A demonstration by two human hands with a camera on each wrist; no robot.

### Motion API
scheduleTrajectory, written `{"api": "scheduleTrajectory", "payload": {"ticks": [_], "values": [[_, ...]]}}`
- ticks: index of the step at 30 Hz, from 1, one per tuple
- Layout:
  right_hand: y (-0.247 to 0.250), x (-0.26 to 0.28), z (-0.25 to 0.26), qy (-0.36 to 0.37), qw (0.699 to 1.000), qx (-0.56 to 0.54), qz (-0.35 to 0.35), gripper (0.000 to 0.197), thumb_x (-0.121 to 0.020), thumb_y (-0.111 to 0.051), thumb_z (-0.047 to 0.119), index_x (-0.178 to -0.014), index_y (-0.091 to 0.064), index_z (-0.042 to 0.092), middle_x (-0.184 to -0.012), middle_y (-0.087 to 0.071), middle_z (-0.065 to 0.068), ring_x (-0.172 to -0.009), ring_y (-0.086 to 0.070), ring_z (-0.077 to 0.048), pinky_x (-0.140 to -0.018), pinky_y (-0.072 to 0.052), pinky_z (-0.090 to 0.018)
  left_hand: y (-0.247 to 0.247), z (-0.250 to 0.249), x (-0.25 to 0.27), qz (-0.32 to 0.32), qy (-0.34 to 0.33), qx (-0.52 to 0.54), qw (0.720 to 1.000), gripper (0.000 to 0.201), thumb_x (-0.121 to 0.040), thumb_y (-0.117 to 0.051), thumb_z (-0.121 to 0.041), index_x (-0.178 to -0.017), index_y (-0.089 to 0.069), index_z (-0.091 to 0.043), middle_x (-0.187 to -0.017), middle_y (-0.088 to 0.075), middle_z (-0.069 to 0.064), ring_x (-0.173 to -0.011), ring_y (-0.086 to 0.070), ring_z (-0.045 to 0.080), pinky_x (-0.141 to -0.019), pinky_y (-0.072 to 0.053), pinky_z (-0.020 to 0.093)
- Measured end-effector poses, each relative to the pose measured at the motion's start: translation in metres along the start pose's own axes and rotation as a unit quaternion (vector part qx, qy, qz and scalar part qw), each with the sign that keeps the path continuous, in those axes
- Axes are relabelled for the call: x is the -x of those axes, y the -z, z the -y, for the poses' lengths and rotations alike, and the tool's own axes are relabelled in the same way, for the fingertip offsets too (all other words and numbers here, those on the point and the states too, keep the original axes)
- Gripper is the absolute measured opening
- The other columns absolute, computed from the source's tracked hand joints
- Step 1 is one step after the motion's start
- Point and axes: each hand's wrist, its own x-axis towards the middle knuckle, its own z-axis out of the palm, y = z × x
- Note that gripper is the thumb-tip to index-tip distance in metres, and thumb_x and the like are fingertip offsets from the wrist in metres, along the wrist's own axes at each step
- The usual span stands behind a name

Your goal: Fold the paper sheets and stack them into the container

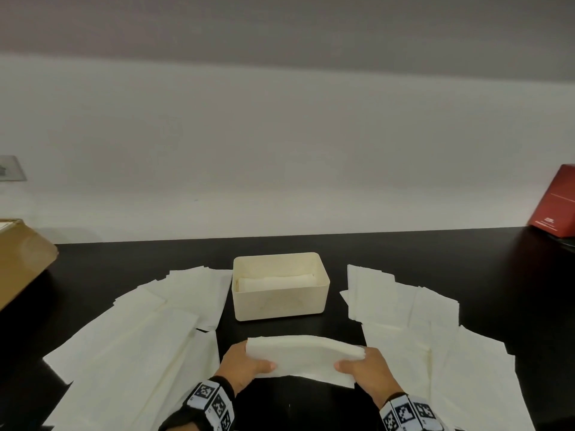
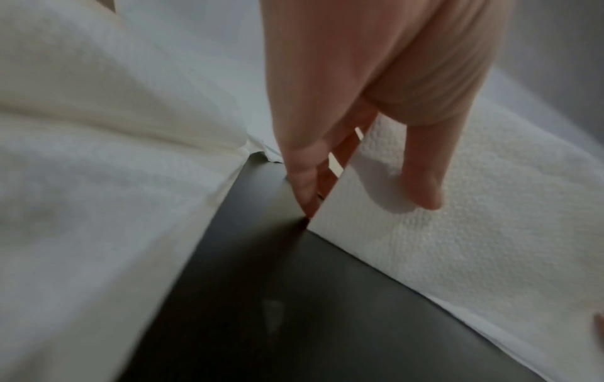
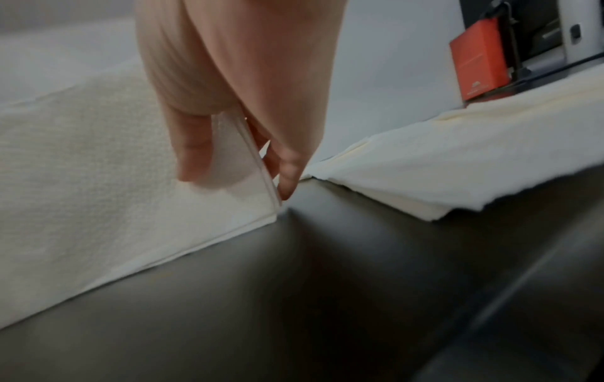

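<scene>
Sheet in hand: a folded paper sheet [image 1: 306,356] sits low in the centre of the head view, held just above the black tabletop [image 1: 404,253], in front of the container
Left hand: the left hand [image 1: 245,365] pinches the sheet's left end, thumb on top and fingers [image 2: 302,178] tucked beneath, closed on the paper
Right hand: the right hand [image 1: 367,368] grips the right end the same way, thumb over and fingers [image 3: 287,165] behind the layered edge
Container: a cream rectangular container [image 1: 280,287] with rounded corners stands at centre frame, open-topped; folded paper [image 1: 273,283] already lies inside it, well below the rim
Done so far: judging by that, only a small part; how many sheets are inside cannot be told
Left to do: a spread of unfolded sheets at lower left [image 1: 140,337] and another at lower right [image 1: 435,331] await folding; this sheet looks nearly ready to go in
Material: thin, soft, off-white paper with a fine embossed dimple pattern; it sags between the hands and shows several layers at its edge
Surroundings: a red box [image 1: 553,203] at far right, a brown cardboard box [image 1: 21,256] at far left
</scene>
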Motion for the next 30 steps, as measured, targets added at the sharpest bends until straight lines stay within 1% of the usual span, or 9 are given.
{"api": "scheduleTrajectory", "payload": {"ticks": [3, 5, 8, 12, 15, 20, 22, 25, 30], "values": [[0.002, 0.003, 0.006, 0.084, 0.995, 0.05, 0.009, 0.019, -0.085, -0.065, 0.006, -0.097, -0.068, 0.02, -0.091, -0.062, 0.001, -0.095, -0.058, -0.017, -0.08, -0.045, -0.017, 0.004, 0.001, -0.002, -0.016, -0.036, -0.029, 0.999, 0.017, -0.082, -0.067, -0.007, -0.095, -0.064, -0.018, -0.104, -0.065, 0.002, -0.106, -0.059, 0.021, -0.094, -0.045, 0.029], [0.005, 0.0, 0.013, 0.116, 0.991, 0.072, 0.007, 0.024, -0.089, -0.06, 0.005, -0.092, -0.069, 0.028, -0.096, -0.061, 0.002, -0.099, -0.058, -0.015, -0.08, -0.046, -0.015, 0.007, -0.003, -0.004, -0.028, -0.048, -0.006, 0.998, 0.018, -0.085, -0.062, -0.002, -0.08, -0.067, -0.018, -0.098, -0.066, 0.003, -0.1, -0.06, 0.023, -0.08, -0.047, 0.026], [0.01, 0.001, 0.026, 0.07, 0.995, 0.062, 0.033, 0.027, -0.095, -0.051, 0.008, -0.106, -0.067, 0.026, -0.102, -0.061, 0.003, -0.096, -0.057, -0.012, -0.09, -0.048, -0.025, 0.012, -0.015, -0.002, -0.014, -0.004, 0.029, 0.999, 0.019, -0.088, -0.055, 0.0, -0.087, -0.063, -0.017, -0.102, -0.06, 0.006, -0.098, -0.057, 0.023, -0.076, -0.049, 0.032], [0.015, 0.003, 0.035, -0.002, 0.992, 0.091, 0.082, 0.018, -0.097, -0.047, 0.021, -0.109, -0.054, 0.033, -0.1, -0.057, 0.004, -0.085, -0.059, -0.013, -0.075, -0.052, -0.027, 0.016, -0.02, -0.002, 0.013, 0.069, 0.038, 0.997, 0.013, -0.094, -0.052, -0.012, -0.103, -0.05, -0.021, -0.089, -0.054, 0.003, -0.071, -0.052, 0.014, -0.06, -0.048, 0.025], [0.018, 0.003, 0.032, -0.012, 0.993, 0.082, 0.082, 0.021, -0.097, -0.045, 0.015, -0.109, -0.058, 0.027, -0.104, -0.06, 0.001, -0.084, -0.064, -0.015, -0.069, -0.056, -0.027, 0.018, -0.018, -0.005, 0.022, 0.074, 0.014, 0.997, 0.014, -0.093, -0.052, -0.008, -0.103, -0.054, -0.018, -0.084, -0.057, 0.004, -0.063, -0.054, 0.011, -0.05, -0.048, 0.019], [0.02, 0.008, 0.024, -0.042, 0.994, 0.013, 0.103, 0.032, -0.1, -0.036, 0.012, -0.108, -0.064, 0.025, -0.112, -0.062, -0.01, -0.09, -0.068, -0.027, -0.07, -0.059, -0.032, 0.015, -0.018, 0.002, 0.019, 0.05, 0.073, 0.996, 0.027, -0.095, -0.042, 0.0, -0.081, -0.064, -0.008, -0.095, -0.062, 0.015, -0.067, -0.06, 0.019, -0.057, -0.056, 0.025], [0.019, 0.008, 0.021, -0.048, 0.993, 0.021, 0.102, 0.031, -0.099, -0.037, 0.01, -0.102, -0.062, 0.028, -0.107, -0.062, -0.012, -0.087, -0.068, -0.025, -0.069, -0.059, -0.031, 0.013, -0.017, 0.004, 0.03, 0.061, 0.079, 0.995, 0.026, -0.095, -0.043, -0.001, -0.083, -0.065, -0.009, -0.101, -0.062, 0.018, -0.069, -0.061, 0.021, -0.056, -0.056, 0.025], [0.02, 0.004, 0.015, -0.045, 0.994, -0.021, 0.101, 0.03, -0.092, -0.044, -0.005, -0.111, -0.062, 0.009, -0.102, -0.064, -0.015, -0.084, -0.066, -0.022, -0.065, -0.056, -0.026, 0.01, -0.019, 0.005, 0.045, 0.075, 0.117, 0.989, 0.017, -0.093, -0.049, -0.003, -0.094, -0.066, -0.004, -0.1, -0.065, 0.018, -0.075, -0.064, 0.022, -0.064, -0.056, 0.027], [0.024, 0.003, 0.014, -0.023, 0.971, -0.214, 0.106, 0.026, -0.083, -0.051, -0.005, -0.103, -0.068, 0.0, -0.11, -0.066, -0.016, -0.105, -0.06, -0.028, -0.082, -0.052, -0.036, 0.012, -0.027, 0.01, 0.034, 0.049, 0.248, 0.967, 0.019, -0.083, -0.061, -0.001, -0.101, -0.063, 0.004, -0.104, -0.067, 0.02, -0.094, -0.063, 0.032, -0.073, -0.053, 0.037]]}}
